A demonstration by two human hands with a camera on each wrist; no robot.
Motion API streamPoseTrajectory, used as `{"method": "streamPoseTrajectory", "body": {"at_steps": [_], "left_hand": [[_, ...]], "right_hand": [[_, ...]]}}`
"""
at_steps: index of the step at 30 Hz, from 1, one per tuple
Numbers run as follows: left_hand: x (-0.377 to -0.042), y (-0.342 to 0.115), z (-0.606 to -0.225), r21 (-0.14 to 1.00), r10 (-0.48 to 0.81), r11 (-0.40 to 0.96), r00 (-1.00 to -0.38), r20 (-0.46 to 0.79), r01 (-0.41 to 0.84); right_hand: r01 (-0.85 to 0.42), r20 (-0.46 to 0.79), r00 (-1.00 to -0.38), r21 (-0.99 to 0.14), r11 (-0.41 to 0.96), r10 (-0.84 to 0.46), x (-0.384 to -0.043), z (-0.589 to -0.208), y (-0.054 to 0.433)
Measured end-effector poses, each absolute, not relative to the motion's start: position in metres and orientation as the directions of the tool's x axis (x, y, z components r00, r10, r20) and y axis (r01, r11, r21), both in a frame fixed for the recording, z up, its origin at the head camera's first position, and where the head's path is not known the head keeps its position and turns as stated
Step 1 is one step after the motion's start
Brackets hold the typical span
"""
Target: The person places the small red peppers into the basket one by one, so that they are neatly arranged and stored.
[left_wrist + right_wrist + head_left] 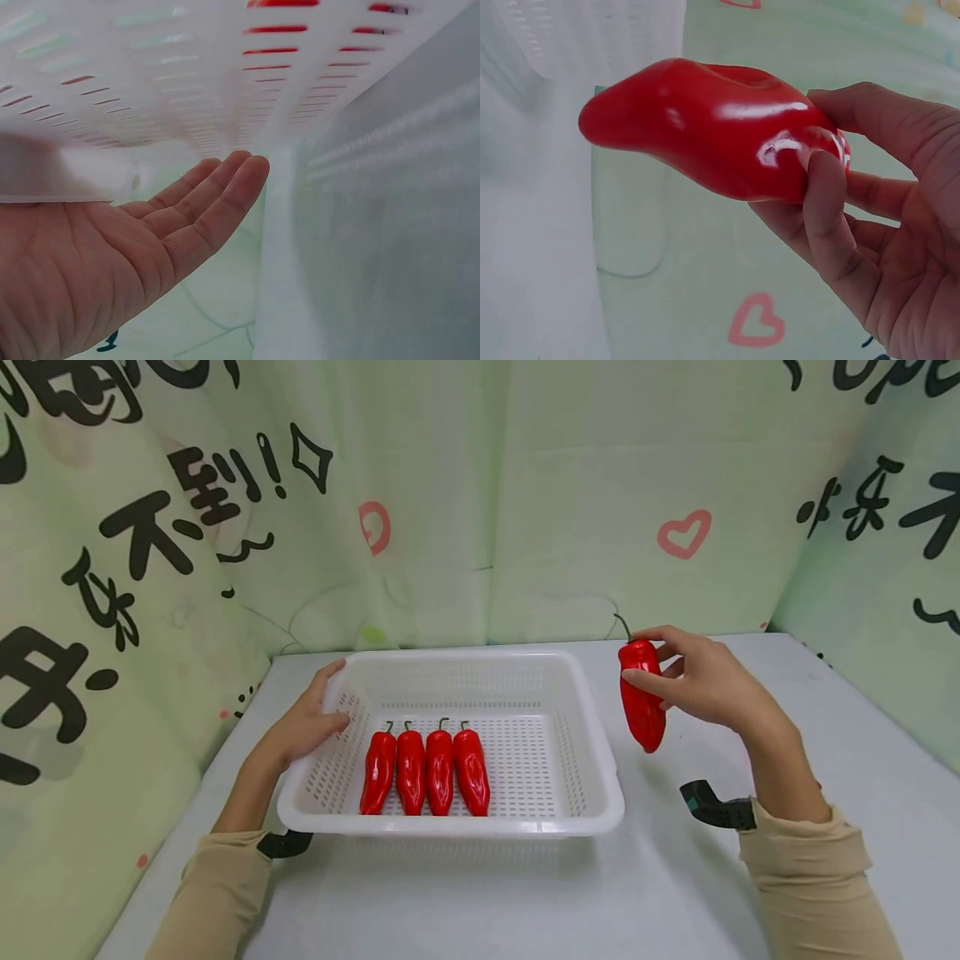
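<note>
My left hand holds the left side of a white perforated plastic basket, thumb over the rim. In the left wrist view its fingers stretch out under the basket, whose slots show red through them. Several glossy red peppers with thin curved stems lie side by side in the left half of the basket. To the right of the basket, my right hand pinches another, larger-looking red pepper near its stem end, tip pointing down. The right wrist view shows this pepper between thumb and fingers.
The basket stands over a white table, with a shadow below its front edge. Pale green curtains with dark lettering and pink hearts hang behind and on both sides. A black wrist strap mount sticks out from the right sleeve.
</note>
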State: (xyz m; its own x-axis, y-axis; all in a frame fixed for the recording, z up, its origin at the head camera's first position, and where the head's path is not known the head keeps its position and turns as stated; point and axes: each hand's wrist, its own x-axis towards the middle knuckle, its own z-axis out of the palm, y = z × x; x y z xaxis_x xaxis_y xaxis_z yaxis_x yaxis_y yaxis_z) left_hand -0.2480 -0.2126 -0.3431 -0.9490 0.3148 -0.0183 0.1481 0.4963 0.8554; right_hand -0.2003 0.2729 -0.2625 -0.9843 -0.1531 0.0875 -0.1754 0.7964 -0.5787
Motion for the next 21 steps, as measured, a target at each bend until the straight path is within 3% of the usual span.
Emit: {"method": "streamPoseTrajectory", "body": {"at_steps": [21], "left_hand": [[-0.250,-0.214,-0.344,0.860,0.317,0.491,-0.948,-0.023,0.143]], "right_hand": [[-0.265,0.179,-0.964,-0.614,0.743,-0.196,-0.190,-0.256,0.241]]}}
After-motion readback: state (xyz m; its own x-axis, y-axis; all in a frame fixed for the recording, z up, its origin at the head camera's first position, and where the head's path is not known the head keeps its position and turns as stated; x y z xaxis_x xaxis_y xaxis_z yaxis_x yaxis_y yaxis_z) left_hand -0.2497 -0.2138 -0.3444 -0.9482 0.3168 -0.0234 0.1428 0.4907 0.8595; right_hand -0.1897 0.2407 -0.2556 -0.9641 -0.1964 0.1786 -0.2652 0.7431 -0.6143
